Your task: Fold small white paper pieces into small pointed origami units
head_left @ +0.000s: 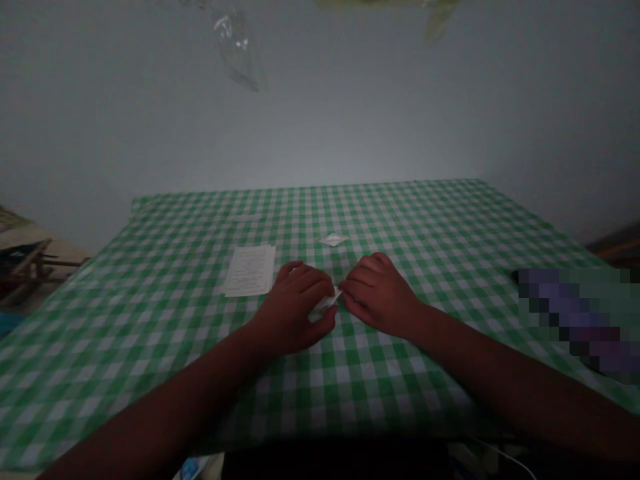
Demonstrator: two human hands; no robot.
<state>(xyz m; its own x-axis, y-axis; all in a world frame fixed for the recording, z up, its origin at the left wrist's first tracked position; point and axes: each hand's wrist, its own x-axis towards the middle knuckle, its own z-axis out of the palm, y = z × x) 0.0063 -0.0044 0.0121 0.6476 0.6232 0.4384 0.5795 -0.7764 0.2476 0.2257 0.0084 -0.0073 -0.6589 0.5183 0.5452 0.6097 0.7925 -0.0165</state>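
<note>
Evidently the curled left hand (296,308) and right hand (381,297) pinch a half-hidden white piece (323,305).

A bare left hand (300,307) curls around a small white paper-like piece (325,304), while the right hand's (377,293) fingertips meet its edge. A stack of white printed sheets (249,271) and a small pale diamond-shaped flat piece (333,239) lie on a green-and-white checked tablecloth (400,223).
</note>
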